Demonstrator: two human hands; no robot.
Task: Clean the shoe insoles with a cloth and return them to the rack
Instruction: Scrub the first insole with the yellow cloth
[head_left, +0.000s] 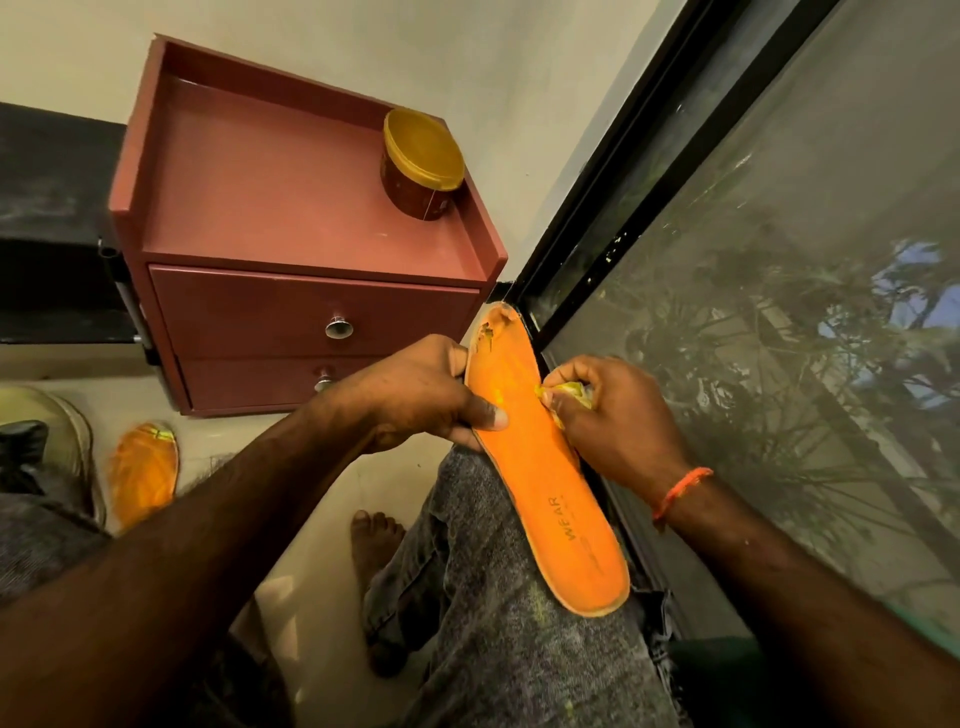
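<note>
An orange insole with a torn toe end rests lengthwise on my right thigh, heel end toward me. My left hand grips its left edge near the toe, thumb pressed on the top face. My right hand is closed around a small bunched yellow cloth and presses it against the insole's right edge. A second orange insole lies on the floor at the left, beside a shoe.
A reddish-brown cabinet with two drawers stands against the wall ahead, with a yellow-lidded jar on its top. A dark-framed window with mesh runs along the right. My bare foot rests on the pale floor.
</note>
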